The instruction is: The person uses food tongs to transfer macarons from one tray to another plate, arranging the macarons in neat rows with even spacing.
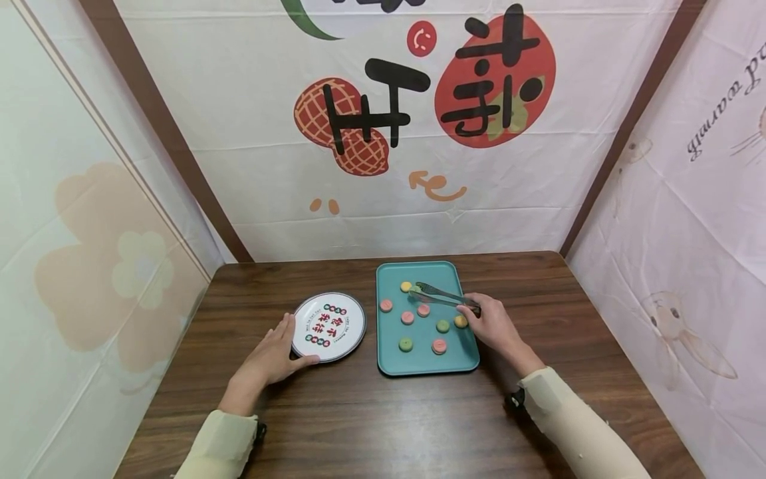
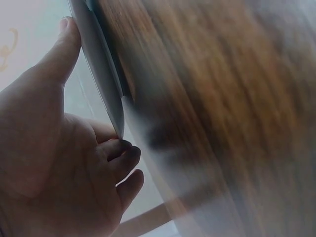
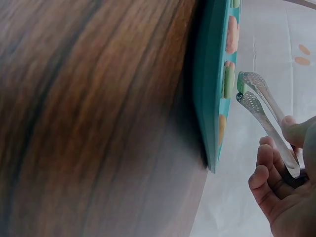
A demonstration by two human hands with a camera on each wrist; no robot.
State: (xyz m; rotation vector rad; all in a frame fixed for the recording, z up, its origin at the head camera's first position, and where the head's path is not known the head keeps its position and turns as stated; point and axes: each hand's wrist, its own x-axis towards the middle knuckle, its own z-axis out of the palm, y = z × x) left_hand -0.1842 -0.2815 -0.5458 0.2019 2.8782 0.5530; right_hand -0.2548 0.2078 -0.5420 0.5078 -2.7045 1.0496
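Nearest the camera are my left sleeve [image 1: 220,436] and right sleeve [image 1: 580,426], reaching in over the near part of the wooden worktop [image 1: 359,426]. My right hand [image 1: 492,324] pinches the handle end of the metal tongs [image 3: 277,143] beside the right rim of the teal tray [image 1: 419,363]. From that grip the tongs' long axis runs left and slightly far, and a green macaron [image 1: 415,292] sits between their tips, over the tray's far half; I cannot tell whether it is clear of the surface.

What counts most is that the white plate [image 1: 329,327] lies to the left and a little nearer than those tips, just past the tray's left rim. A straight line between them would cross the pink macaron [image 1: 385,305] by that rim. My left hand [image 1: 272,354] is the nearer one to the plate, spread wide with the thumb along the near edge and the fingers on the left edge, touching it without wrapping round it.

Only a thin strip of wood separates plate and tray. Beyond the tray's far rim the worktop soon ends at the hanging cloth [image 1: 497,226]; the widest room is on the near side, between my forearms.
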